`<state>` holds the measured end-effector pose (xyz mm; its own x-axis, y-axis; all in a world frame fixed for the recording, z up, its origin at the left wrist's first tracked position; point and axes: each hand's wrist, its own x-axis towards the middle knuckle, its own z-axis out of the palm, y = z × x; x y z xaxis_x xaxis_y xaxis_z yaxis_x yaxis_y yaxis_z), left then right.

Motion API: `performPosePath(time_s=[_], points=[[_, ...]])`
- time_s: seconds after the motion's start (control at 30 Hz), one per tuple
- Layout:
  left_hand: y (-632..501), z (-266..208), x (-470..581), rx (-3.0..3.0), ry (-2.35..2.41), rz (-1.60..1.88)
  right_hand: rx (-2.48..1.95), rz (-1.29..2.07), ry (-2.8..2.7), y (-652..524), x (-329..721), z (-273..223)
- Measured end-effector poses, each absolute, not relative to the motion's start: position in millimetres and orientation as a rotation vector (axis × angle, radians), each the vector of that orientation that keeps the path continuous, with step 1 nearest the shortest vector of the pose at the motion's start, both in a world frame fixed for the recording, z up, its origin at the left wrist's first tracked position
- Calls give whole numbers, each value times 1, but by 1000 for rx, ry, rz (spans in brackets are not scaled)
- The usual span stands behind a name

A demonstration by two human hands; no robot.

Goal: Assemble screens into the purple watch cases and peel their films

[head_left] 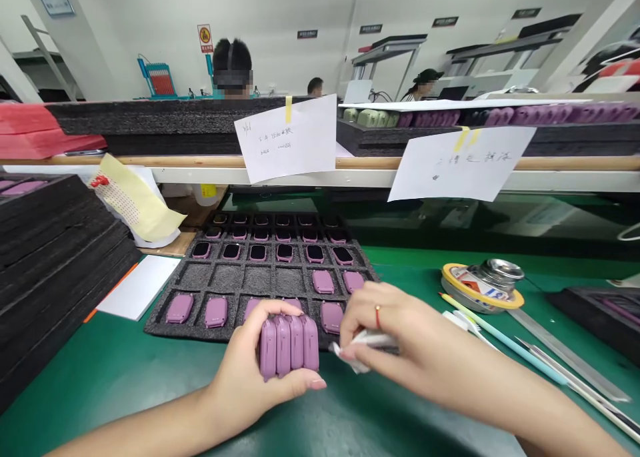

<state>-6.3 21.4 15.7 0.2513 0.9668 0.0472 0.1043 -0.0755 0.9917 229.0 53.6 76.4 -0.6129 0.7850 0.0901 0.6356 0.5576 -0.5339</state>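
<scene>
Several purple smartwatch cases (289, 347) stand side by side in a row in my left hand (255, 370), gripped between the fingers and the thumb. Just to the right, my right hand (385, 323) pinches a crumpled white cloth or tissue (370, 350). Behind both hands lies a black foam tray (200, 329) with square pockets. Its far rows hold watches with dark screens (257, 252). Purple cases lie face down in the nearest row, one of them a purple case (179, 308) at the left. Part of that row is hidden by my hands.
Black foam trays (60, 257) are stacked at the left beside a white pad (139, 287). On the right lie a yellow tape roll (483, 287), a light-blue pen-like tool (525, 353) and a steel ruler (570, 357). A shelf (365, 177) crosses behind. Other people sit beyond it.
</scene>
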Motion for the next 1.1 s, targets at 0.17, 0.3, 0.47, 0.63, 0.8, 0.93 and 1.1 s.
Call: performPosePath(time_s=[0.17,0.3,0.47,0.63,0.8,0.93,1.1], points=[[20,17,-2,1406,1052,1062,-1155,573,-2519,40,216,73],[15,21,6,1376,987,1091,-825,584,-2396,40,194,52],[10,38,13,1326,876,1073,-441,635,-2163,47,176,41],[21,70,8,1171,758,917,-431,647,-2061,51,176,61],[29,87,9,1125,845,844,-417,669,-2026,51,180,61],[27,80,13,1271,833,814,-388,727,-1962,51,184,52],[24,69,14,1354,965,892,-371,780,-1939,50,182,48]])
